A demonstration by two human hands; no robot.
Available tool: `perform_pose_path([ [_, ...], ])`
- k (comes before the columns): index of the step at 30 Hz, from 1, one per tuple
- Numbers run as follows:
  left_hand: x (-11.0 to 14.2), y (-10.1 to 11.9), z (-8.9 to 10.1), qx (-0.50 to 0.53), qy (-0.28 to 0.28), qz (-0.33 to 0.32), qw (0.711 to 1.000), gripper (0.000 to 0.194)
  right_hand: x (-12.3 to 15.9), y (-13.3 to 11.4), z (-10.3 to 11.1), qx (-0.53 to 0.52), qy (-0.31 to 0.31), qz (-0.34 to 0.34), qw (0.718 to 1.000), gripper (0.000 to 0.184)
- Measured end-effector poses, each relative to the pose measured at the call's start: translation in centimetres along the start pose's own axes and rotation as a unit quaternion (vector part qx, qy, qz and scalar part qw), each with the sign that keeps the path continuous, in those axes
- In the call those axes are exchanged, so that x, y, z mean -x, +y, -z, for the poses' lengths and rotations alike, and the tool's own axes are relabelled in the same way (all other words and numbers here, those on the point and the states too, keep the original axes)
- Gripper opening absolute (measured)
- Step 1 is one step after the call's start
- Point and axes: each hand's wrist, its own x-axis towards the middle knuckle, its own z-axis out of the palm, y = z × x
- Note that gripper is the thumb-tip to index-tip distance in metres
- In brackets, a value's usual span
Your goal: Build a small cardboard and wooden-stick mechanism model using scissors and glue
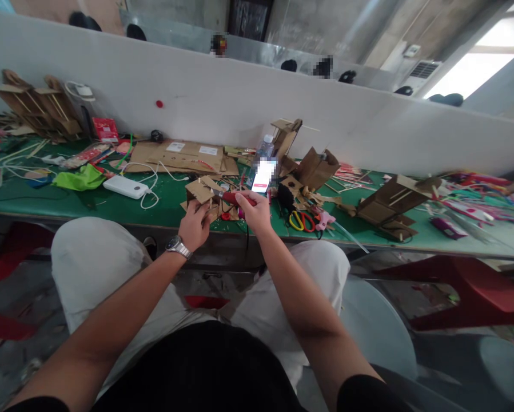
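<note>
My left hand (195, 225), with a metal watch on its wrist, is closed on a small cardboard model (200, 193) at the near edge of the green table (111, 207). My right hand (254, 213) grips a red glue gun (238, 198) whose nozzle points left at the cardboard model. A black cord hangs down from the glue gun below the table edge. A lit phone (263, 175) stands propped just behind the hands.
A white power bank (125, 186) with cable, green cloth (80, 178) and flat cardboard (177, 155) lie left. Scissors (303, 220), a pink glue gun (325, 218) and cardboard houses (391, 200) lie right. A white partition (222, 103) backs the table. Red stools (466, 289) stand beside my knees.
</note>
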Motion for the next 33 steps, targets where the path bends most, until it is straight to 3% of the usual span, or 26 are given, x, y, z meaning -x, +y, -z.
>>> perform_pose_path([
  [5,0.0,-0.2,-0.1,0.003,0.007,-0.014,1.000,0.045,0.2,1.0,-1.0,-0.078,-0.018,-0.078,0.994,0.051],
  [11,-0.1,-0.2,0.0,-0.007,0.004,-0.010,1.000,0.045,0.3,1.2,-1.2,-0.117,-0.063,-0.140,0.981,0.054],
  [16,-0.1,-0.3,-0.1,-0.014,0.000,-0.015,1.000,0.045,0.2,1.1,-0.9,-0.098,-0.047,-0.110,0.988,0.051],
  [24,-0.2,-0.1,0.1,-0.017,-0.015,-0.016,1.000,0.042,0.5,-0.4,-0.2,-0.020,-0.001,-0.013,1.000,0.030],
  [33,-0.3,-0.2,0.0,-0.010,-0.002,-0.025,1.000,0.045,0.1,1.3,-1.3,-0.094,-0.023,-0.097,0.991,0.051],
])
